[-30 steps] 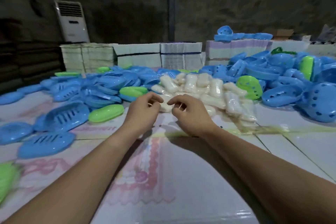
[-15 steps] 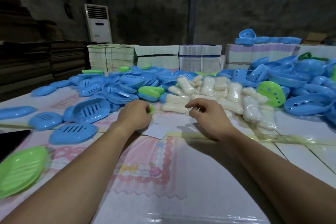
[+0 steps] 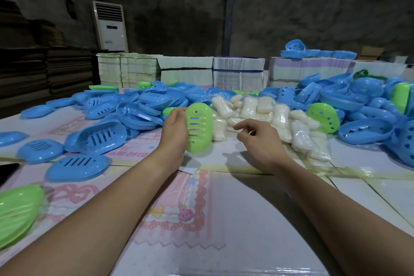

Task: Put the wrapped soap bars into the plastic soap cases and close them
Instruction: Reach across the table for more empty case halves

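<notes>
green slotted case [image 3: 199, 129] | blue cases [image 3: 102, 138] | white soap bars [image 3: 248, 108]

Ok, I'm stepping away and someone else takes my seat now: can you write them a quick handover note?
Left hand holds a green slotted soap case piece upright above the table. Right hand is loosely curled, holding nothing, just before the pile of wrapped soap bars.
Blue case parts lie heaped left and right of the soap.
Done: no filled, closed case can be made out.
Left: put a bar in the green case, close it, repeat.
</notes>
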